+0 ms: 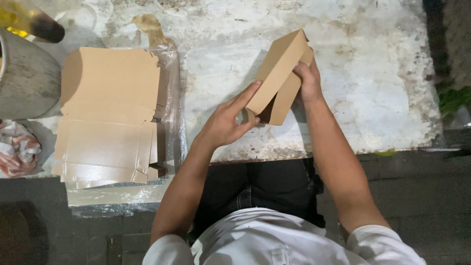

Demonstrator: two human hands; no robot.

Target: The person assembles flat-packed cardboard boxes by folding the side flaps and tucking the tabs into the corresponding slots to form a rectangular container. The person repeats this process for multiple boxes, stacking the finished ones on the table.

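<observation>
Both my hands hold a brown cardboard box (278,73), partly folded into shape, above the worn white table (373,73). My left hand (225,122) grips its near lower end, thumb along the side panel. My right hand (309,78) clasps the far right edge, fingers wrapped over it. The box tilts, its far end pointing up and away from me, and its near end is open.
A stack of flat brown cardboard blanks (108,113) lies on clear plastic wrap (174,98) at the table's left. A grey metal pot (27,81) stands at the far left, with a crumpled cloth (17,147) below it. The table's front edge runs just before my lap.
</observation>
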